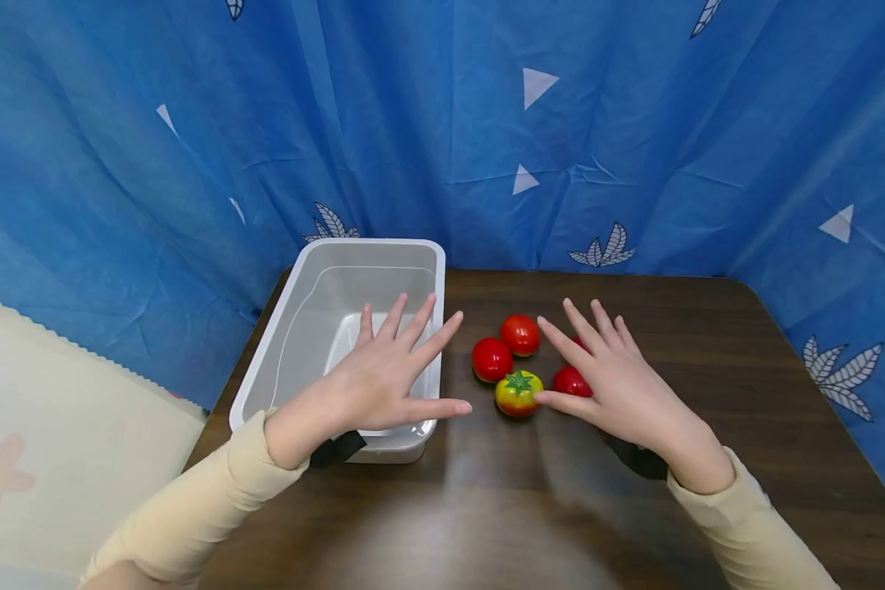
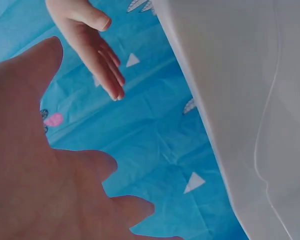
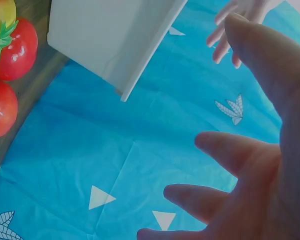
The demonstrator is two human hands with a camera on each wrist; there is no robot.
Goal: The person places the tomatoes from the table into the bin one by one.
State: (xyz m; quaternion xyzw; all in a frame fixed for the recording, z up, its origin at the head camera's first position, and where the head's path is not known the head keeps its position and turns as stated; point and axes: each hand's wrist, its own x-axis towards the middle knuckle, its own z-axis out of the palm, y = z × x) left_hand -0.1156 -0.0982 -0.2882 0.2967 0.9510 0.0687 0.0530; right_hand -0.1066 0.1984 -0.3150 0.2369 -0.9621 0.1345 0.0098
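A white plastic bin (image 1: 288,344) stands on the left part of a dark wooden table (image 1: 715,385). My left hand (image 1: 392,373) hovers flat above the bin's near right corner, fingers spread and holding nothing. To the right lie several toy tomatoes: two red ones (image 1: 519,334) (image 1: 492,359) and a yellow-red one with a green stem (image 1: 518,393). My right hand (image 1: 610,378) is spread flat above the rest of them, and its thumb tip is at the yellow-red one. A red tomato (image 1: 568,381) shows partly under it. In the right wrist view the bin (image 3: 110,35) and two red tomatoes (image 3: 17,47) show.
A blue curtain (image 1: 487,123) with white triangles and leaves hangs close behind and around the table. The table's right half and front strip are bare wood. A cream cloth (image 1: 52,426) lies left of the table. Black wrist straps show under both sleeves.
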